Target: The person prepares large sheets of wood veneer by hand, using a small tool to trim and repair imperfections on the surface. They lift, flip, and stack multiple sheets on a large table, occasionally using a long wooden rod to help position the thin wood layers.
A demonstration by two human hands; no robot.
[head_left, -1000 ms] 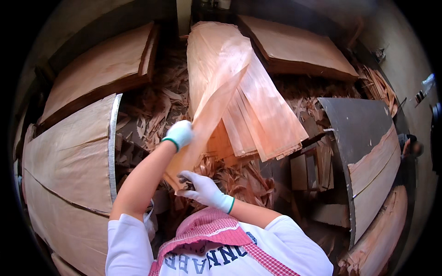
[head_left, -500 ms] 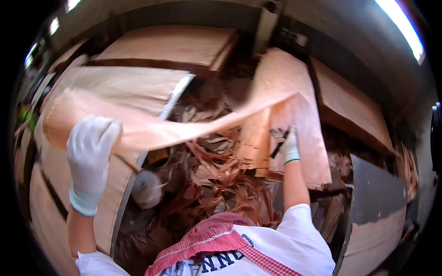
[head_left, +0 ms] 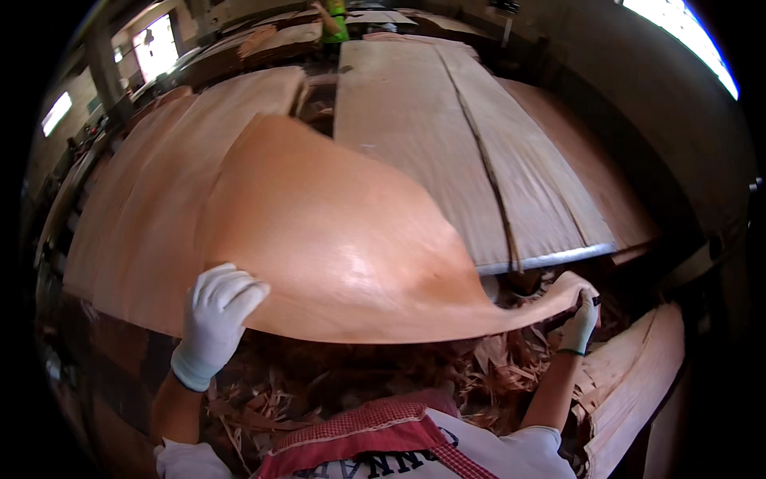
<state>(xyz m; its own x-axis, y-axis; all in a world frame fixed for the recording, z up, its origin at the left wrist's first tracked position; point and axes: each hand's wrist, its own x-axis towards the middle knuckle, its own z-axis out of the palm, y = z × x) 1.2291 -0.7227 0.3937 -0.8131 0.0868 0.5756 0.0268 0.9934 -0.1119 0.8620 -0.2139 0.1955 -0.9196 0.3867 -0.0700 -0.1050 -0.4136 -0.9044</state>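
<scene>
A thin, wide wood veneer sheet (head_left: 343,239) stretches between my two hands, bowing upward in the middle and billowing away from me. My left hand (head_left: 215,323), in a white glove, is closed on its near left edge. At the other end my right hand (head_left: 582,321), also gloved, pinches the narrow, curled right corner. A small dark object pokes out by my right fingers; its kind cannot be made out. Beneath the sheet's left part lies a broad veneer stack (head_left: 183,160), partly hidden by it.
Beyond the sheet lies another long veneer stack (head_left: 391,136) with a pale front edge (head_left: 550,257). Torn veneer scraps (head_left: 495,363) litter the space just before me. Folded veneer pieces (head_left: 638,375) lean at lower right. A person in green (head_left: 335,30) stands far off.
I have turned left, away from the pile on the right, to face the stacks. The sheet, strung narrow and twisted before, now spreads wide over the left stack. My right hand now grips its corner.
</scene>
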